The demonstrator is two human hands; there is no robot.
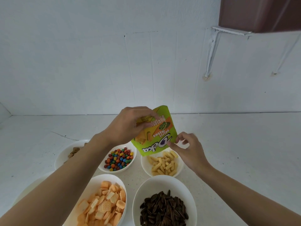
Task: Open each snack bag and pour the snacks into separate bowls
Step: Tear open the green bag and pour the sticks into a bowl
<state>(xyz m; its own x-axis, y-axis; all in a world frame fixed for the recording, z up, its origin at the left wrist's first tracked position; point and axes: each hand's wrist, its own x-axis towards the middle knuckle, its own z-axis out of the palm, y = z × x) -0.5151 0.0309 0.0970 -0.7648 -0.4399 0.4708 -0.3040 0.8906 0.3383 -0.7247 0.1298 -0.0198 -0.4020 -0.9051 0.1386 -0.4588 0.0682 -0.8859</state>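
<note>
— What sits nearest?
— Two smooth white bowls. The seed bowl (162,181) is heaped with dark, striped, pointed seeds, and the cracker bowl (101,177) is full of ridged orange squares. Behind them, the candy bowl (128,165) holds glossy coloured beads and the stick bowl (144,162) holds short, pale yellow puffed sticks.
— And the bag?
— The green bag (160,139) (crinkly printed foil) hangs upside down right over the stick bowl, mouth down, so I judge it's being emptied there. The left hand (130,126) grips its upturned base with fingers curled round it. The right hand (187,147) seems to pinch the lower side edge between thumb and forefinger, probably to steady the mouth, though blur leaves that unsure.
— Farther?
— The matt white table (244,144), then a flat white wall (81,62).
</note>
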